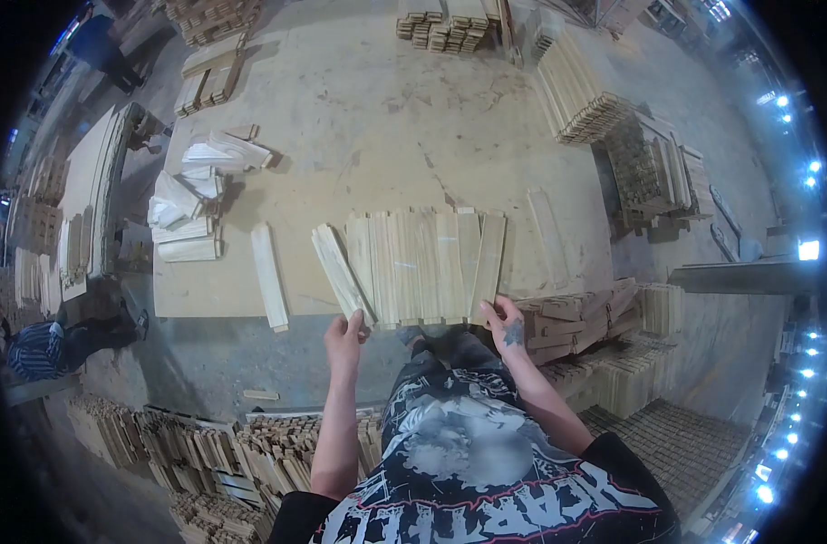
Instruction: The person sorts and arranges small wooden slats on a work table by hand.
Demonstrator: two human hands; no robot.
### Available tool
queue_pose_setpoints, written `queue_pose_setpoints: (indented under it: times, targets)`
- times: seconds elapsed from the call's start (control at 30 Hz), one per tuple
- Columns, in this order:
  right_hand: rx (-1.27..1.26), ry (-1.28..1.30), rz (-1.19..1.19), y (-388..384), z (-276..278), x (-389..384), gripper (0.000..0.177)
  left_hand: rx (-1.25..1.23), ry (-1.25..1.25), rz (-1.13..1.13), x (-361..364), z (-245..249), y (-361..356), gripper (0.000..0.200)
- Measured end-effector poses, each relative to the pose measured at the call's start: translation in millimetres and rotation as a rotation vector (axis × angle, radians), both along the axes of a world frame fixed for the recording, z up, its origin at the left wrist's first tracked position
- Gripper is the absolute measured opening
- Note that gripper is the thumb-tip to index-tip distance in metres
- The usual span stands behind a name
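Note:
A row of pale wooden slats (pixel 413 263) lies side by side on the large board-topped table, their near ends close to its front edge. At the row's left end, my left hand (pixel 344 341) is closed on the near end of a tilted slat (pixel 339 267). My right hand (pixel 505 323) pinches the near end of the rightmost slat (pixel 491 258), which also leans out of line. Farther left, a single slat (pixel 268 276) lies apart and sticks out past the table edge.
White-looking slats (pixel 187 199) lie in loose heaps on the table's (pixel 377 136) left side. Stacked boards (pixel 581 91) stand at the back right, more stacks (pixel 445 25) at the back. Bundled wood (pixel 241 453) stands behind me. Another person (pixel 46 352) is at far left.

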State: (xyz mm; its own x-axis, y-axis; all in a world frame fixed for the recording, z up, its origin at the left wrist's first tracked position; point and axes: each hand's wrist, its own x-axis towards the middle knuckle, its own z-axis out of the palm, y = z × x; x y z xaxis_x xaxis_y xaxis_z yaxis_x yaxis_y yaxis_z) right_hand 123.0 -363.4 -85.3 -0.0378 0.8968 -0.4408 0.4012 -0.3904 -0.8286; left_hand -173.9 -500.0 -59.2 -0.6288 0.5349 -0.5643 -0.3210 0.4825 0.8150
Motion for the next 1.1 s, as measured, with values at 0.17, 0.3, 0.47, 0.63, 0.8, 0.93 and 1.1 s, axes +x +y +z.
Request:
queue_pose_setpoints:
  times: [0.17, 0.3, 0.47, 0.63, 0.8, 0.93, 1.1]
  targets:
    - [-0.139, 0.156, -0.044, 3, 34, -8, 0.039, 0.021, -0.087, -0.024, -6, 21, -1, 0.034]
    - [-0.208, 0.093, 0.129, 5, 36, -14, 0.040, -0.058, 0.157, -0.176, 19, 6, 10, 0.037]
    - [-0.197, -0.049, 0.271, 4, 27, -22, 0.040, -0.025, 0.044, -0.128, 32, 4, 16, 0.035]
    - [-0.372, 0.201, 0.175, 0, 33, -23, 0.040, -0.012, -0.173, -0.125, 24, 25, 19, 0.033]
    - [-0.486, 0.245, 0.250, 2, 44, -30, 0.043, -0.026, 0.090, -0.259, 51, 14, 27, 0.035]
    - [-0.535, 0.247, 0.288, -1, 36, -38, 0.046, -0.028, -0.020, -0.212, 61, 15, 29, 0.036]
    - [-0.364, 0.165, 0.375, -6, 55, -44, 0.043, 0.006, -0.140, -0.161, 58, 13, 27, 0.036]
